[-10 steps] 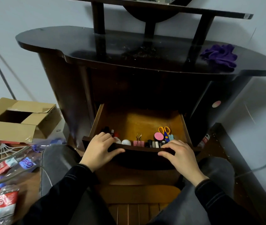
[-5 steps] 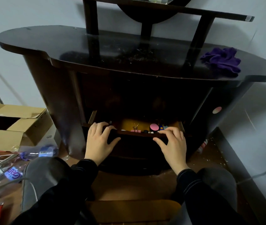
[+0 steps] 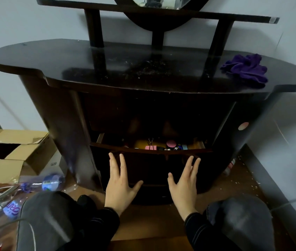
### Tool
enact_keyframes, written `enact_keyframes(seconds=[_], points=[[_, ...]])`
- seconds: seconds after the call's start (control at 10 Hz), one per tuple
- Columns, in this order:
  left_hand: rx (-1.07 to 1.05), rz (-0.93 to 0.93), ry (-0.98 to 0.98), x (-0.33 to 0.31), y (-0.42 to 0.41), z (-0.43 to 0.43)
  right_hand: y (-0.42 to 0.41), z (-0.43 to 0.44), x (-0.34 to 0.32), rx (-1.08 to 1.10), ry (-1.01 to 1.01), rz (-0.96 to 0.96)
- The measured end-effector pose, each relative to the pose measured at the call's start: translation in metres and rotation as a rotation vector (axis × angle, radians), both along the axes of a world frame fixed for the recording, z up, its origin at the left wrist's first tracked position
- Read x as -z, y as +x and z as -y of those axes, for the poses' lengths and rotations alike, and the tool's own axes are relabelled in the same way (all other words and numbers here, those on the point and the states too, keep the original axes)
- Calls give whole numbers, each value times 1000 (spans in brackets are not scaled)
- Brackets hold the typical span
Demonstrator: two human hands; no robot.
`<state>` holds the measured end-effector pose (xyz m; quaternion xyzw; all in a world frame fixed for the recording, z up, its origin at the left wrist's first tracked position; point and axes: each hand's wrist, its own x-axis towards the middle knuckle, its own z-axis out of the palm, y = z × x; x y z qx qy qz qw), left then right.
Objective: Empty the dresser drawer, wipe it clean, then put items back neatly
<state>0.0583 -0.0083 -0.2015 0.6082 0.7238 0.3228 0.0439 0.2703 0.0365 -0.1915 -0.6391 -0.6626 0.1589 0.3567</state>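
The drawer sits low in the dark dresser, out by a narrow gap only. Visible through the gap: a pink binder clip, a round pink item and small blue pieces beside it; the remaining contents are in shadow. The left hand and right hand grasp nothing; their fingers are straight and spread in front of the drawer front, and contact cannot be confirmed. A purple cloth lies on the dresser top, right end. On the floor at left stands a cardboard box with its flaps open and its interior dark. A plastic bottle lies beside it.
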Motion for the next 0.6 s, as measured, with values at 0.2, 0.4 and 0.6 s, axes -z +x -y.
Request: enact_keyframes(seconds=[0.2,0.4,0.6], points=[[125,33,-254,-17,-25,-44,7,-51,-20,-133,-197,163],[199,56,-414,-43,-34,-45,22,-63,-56,-289,-444,229],[202,-18,-207,-116,-50,-24,32,-44,-165,-464,-455,290]])
